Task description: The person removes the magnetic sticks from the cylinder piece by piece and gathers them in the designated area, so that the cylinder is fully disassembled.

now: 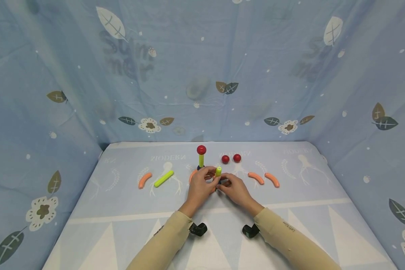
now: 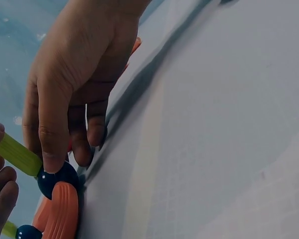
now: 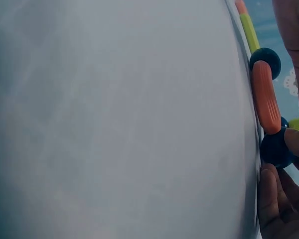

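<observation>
Two hands: our left hand [image 1: 199,185] pinches the green stick [image 1: 218,171]; our right hand [image 1: 237,188] grips the blue ball [image 3: 275,149].
Green stick: rising from the ball.
Blue ball: best steadied, we judge, while pressing straight down.

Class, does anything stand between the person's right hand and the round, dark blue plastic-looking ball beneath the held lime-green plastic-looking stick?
Nothing visible does: the right hand touches the dark blue ball directly. The left hand holds the lime-green stick above it.
</observation>
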Demonstrator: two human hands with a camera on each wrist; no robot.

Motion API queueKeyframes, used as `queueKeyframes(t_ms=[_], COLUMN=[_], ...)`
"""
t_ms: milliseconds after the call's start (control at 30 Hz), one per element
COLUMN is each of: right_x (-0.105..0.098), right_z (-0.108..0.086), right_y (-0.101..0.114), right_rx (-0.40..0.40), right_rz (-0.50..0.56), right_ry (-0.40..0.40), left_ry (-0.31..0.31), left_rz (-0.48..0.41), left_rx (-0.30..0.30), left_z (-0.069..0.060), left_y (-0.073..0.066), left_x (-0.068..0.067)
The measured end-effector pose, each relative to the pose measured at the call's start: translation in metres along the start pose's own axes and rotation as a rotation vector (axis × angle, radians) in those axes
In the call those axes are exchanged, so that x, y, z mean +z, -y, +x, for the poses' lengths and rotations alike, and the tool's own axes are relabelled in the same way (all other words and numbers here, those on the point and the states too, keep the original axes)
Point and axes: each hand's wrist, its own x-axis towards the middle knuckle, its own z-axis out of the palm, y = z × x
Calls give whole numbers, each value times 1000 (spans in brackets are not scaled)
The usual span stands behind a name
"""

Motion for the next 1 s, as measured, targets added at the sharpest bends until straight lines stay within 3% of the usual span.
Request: queueKeyframes(t_ms=[433,1000], right_x=[3,3], right_z=[1,2], right_y=[-1,-2], right_rx=[-1,4], right_rz=[5,-8], right_ry=[-1,6], left_ry=[19,-36], left_rz=[1,21], left_rx=[-16,-1], left_z=[0,-2], left_y=[9,10], left_x=[3,4])
